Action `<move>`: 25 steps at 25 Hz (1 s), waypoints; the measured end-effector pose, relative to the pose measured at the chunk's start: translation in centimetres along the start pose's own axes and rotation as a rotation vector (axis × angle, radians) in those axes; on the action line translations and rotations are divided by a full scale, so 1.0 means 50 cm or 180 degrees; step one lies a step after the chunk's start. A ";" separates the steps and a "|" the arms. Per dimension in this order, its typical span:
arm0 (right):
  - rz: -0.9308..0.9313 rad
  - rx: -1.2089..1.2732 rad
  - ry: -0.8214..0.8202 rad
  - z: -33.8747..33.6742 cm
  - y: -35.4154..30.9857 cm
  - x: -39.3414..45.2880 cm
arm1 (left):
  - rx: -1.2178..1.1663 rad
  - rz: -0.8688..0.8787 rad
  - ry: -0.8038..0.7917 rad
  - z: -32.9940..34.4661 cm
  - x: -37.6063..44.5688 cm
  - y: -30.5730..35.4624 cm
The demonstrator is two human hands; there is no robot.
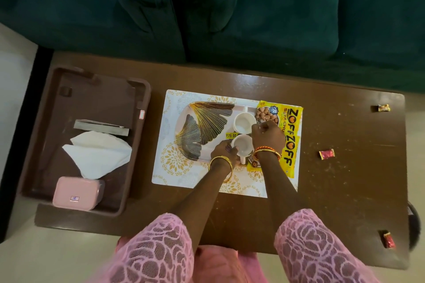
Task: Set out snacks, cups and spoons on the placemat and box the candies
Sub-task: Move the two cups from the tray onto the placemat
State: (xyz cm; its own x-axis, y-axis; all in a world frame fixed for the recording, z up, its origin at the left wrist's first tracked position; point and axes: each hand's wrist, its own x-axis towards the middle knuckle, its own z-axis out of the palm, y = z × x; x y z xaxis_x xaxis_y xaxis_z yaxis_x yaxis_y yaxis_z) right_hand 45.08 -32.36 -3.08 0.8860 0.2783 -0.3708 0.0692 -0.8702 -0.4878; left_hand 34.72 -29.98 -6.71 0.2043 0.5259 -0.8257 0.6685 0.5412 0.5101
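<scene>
A white placemat (170, 167) with gold flowers lies mid-table. On it rests a pink tray (184, 119) with gold leaf prints, two white cups and a yellow snack packet (293, 135). My left hand (224, 150) grips the near cup (242, 146) at its left side. My right hand (268, 135) hovers between the far cup (244, 122) and the packet, fingers pinched; what it holds is hidden. Three wrapped candies lie on the bare table at the right: one far (383, 107), one middle (326, 153), one near (389, 239). A pink lidded box (76, 193) sits in the brown bin.
A brown plastic bin (30, 167) at the table's left end holds white napkins (99, 154) and a flat grey piece (101, 127). A dark green sofa (230, 11) runs along the far edge of the wooden table (345, 190).
</scene>
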 end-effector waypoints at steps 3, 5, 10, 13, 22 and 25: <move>-0.0223 0.0301 0.0267 -0.006 -0.003 -0.048 | 0.0049 0.0188 -0.0085 -0.037 -0.026 -0.001; -0.0392 0.0532 0.0354 -0.003 -0.019 -0.098 | 0.0051 0.0370 -0.0035 -0.083 -0.057 -0.010; -0.1091 0.0847 0.0368 0.043 -0.088 -0.257 | 0.0251 0.0921 0.0532 -0.248 -0.137 -0.081; -0.1301 0.0895 0.0039 0.090 -0.122 -0.335 | 0.0323 0.0902 0.1015 -0.358 -0.173 -0.137; -0.1682 -0.0576 -0.2022 0.336 -0.280 -0.457 | 0.0688 -0.0074 0.1936 -0.707 -0.080 -0.222; -0.1197 -0.0853 -0.1921 0.415 -0.319 -0.454 | 0.0660 -0.0499 0.1350 -0.770 -0.005 -0.235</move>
State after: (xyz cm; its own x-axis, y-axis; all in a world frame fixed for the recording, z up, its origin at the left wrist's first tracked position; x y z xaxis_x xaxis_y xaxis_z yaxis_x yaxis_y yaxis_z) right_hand 14.36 -16.35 -3.31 0.3817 0.6827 -0.6231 0.4942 -0.7204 -0.4866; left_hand -0.69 -11.21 -3.21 -0.1902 0.6926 -0.6958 0.8048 0.5159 0.2935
